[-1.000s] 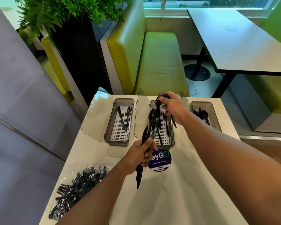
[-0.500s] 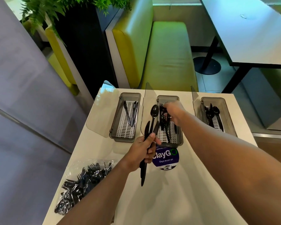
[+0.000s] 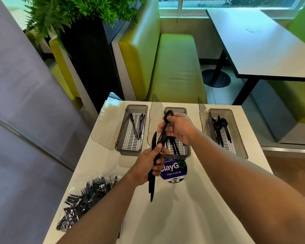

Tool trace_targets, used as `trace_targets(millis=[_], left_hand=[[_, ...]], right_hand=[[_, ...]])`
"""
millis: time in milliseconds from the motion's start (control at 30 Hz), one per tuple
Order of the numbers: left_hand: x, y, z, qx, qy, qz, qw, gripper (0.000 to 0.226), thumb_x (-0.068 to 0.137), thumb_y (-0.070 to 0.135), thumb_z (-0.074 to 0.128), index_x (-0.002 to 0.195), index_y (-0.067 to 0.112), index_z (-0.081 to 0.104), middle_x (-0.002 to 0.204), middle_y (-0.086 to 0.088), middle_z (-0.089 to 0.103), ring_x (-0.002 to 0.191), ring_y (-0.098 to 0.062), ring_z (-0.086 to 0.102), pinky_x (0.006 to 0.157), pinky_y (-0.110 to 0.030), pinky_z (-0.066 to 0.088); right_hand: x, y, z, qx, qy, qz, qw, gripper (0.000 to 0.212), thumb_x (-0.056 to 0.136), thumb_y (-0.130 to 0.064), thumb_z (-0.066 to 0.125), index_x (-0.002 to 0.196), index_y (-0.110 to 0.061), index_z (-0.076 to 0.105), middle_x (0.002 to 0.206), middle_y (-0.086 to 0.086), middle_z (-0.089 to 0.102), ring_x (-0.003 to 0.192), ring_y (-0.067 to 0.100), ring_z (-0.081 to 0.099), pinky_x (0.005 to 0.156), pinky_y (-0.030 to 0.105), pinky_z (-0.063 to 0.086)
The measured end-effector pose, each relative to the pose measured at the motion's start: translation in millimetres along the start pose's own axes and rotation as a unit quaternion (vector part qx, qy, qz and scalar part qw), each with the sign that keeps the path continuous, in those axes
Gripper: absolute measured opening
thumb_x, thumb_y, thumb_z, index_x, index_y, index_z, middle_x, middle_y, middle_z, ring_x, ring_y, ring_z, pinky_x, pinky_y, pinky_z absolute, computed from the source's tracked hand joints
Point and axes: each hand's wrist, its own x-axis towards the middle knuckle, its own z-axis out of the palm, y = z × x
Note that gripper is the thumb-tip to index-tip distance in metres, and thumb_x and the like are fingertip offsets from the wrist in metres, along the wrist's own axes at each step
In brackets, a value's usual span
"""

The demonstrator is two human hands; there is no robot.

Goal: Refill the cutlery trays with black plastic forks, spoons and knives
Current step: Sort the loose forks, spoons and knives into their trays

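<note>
The white desk (image 3: 192, 217) is narrow. Its left edge runs along a grey wall and its far edge sits just behind the trays, with a green bench beyond. A clear bag of black cutlery (image 3: 88, 196) lies at the left edge near the front and partly overhangs it. The near half of the desk is bare from the bag to the right edge.

Three grey trays stand in a row along the far edge, each with a clear lid tilted open on its left. The left tray (image 3: 121, 131) holds three black pieces lying lengthwise.

The left hand (image 3: 144, 168) hovers in front of the middle tray (image 3: 176, 156), above a round blue sticker (image 3: 174, 171). Its fingers are curled tight round a bundle of cutlery (image 3: 152, 187) whose handles point down toward the desk. I cannot count the bundle.

One spoon (image 3: 168, 115) rises out of the bundle, and the right hand (image 3: 180, 128) pinches it just below the bowl, between thumb and fingers, over the middle tray. That tray's forks are partly hidden.

The right tray (image 3: 237, 131) holds several spoons, overlapping too much to count.
</note>
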Motion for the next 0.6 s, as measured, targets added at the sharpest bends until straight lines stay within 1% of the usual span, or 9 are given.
trace_targets(millis=[67,133,200,267,333,400,500,600], left_hand=[[-4,0,2,-0.012,0.003,-0.017,1.000,0.036,0.106,0.040,0.043,0.109,0.009,0.061,0.064,0.002,0.033,0.050,-0.009,0.026,0.043,-0.021,0.023],[-7,0,4,-0.030,0.006,-0.030,0.999,0.034,0.107,0.033,0.038,0.114,0.008,0.059,0.066,0.002,0.035,0.051,-0.009,0.027,0.043,-0.021,0.023],[-8,0,5,-0.038,0.015,-0.029,0.999,0.033,0.107,0.026,0.035,0.119,0.004,0.058,0.066,0.000,0.038,0.051,-0.010,0.030,0.042,-0.021,0.024],[-10,0,7,-0.026,0.024,-0.019,0.999,0.034,0.109,0.026,0.035,0.120,0.003,0.057,0.066,-0.001,0.041,0.049,-0.010,0.032,0.041,-0.021,0.026],[-12,0,9,-0.008,0.023,-0.008,1.000,0.032,0.110,0.029,0.036,0.118,0.006,0.057,0.064,-0.001,0.042,0.045,-0.010,0.033,0.040,-0.021,0.028],[-12,0,11,0.014,0.021,-0.002,1.000,0.032,0.109,0.033,0.037,0.114,0.008,0.057,0.062,0.000,0.041,0.043,-0.009,0.031,0.039,-0.020,0.028],[-7,-2,15,0.039,0.033,-0.001,0.999,0.032,0.108,0.037,0.040,0.106,0.010,0.057,0.060,0.003,0.037,0.044,-0.008,0.028,0.038,-0.020,0.025],[2,-5,24,0.038,0.046,-0.002,0.998,0.029,0.107,0.036,0.043,0.100,0.011,0.057,0.061,0.003,0.036,0.047,-0.009,0.027,0.040,-0.021,0.023]], right_hand=[[-3,-5,0,0.058,0.051,-0.011,0.997,0.023,0.109,-0.011,0.035,0.108,-0.009,0.058,0.073,0.010,0.065,0.063,0.025,0.069,0.063,0.038,0.059],[-4,-8,-2,0.091,0.088,-0.019,0.992,0.024,0.109,-0.011,0.035,0.104,-0.010,0.059,0.066,0.005,0.055,0.052,0.018,0.056,0.053,0.033,0.053],[-6,-9,-5,0.071,0.100,-0.026,0.992,0.024,0.109,-0.013,0.037,0.104,-0.011,0.060,0.063,0.002,0.049,0.047,0.012,0.042,0.043,0.027,0.040],[-8,-7,-9,0.038,0.103,-0.032,0.993,0.023,0.108,-0.016,0.039,0.106,-0.012,0.061,0.060,0.000,0.047,0.045,0.011,0.035,0.038,0.024,0.031],[-8,-7,-15,0.017,0.120,-0.033,0.992,0.023,0.108,-0.020,0.040,0.110,-0.009,0.060,0.058,-0.001,0.044,0.043,0.010,0.034,0.037,0.023,0.028],[-8,-10,-27,0.000,0.151,-0.030,0.988,0.026,0.108,-0.025,0.041,0.112,-0.007,0.061,0.058,-0.002,0.043,0.042,0.010,0.034,0.036,0.024,0.028],[-6,-19,-54,-0.025,0.199,-0.016,0.980,0.027,0.106,-0.030,0.044,0.106,-0.009,0.061,0.058,-0.002,0.043,0.040,0.010,0.035,0.037,0.025,0.028],[1,-29,-90,-0.038,0.246,-0.002,0.968,0.018,0.104,-0.022,0.048,0.105,-0.009,0.060,0.063,0.000,0.048,0.044,0.010,0.039,0.037,0.023,0.031]])
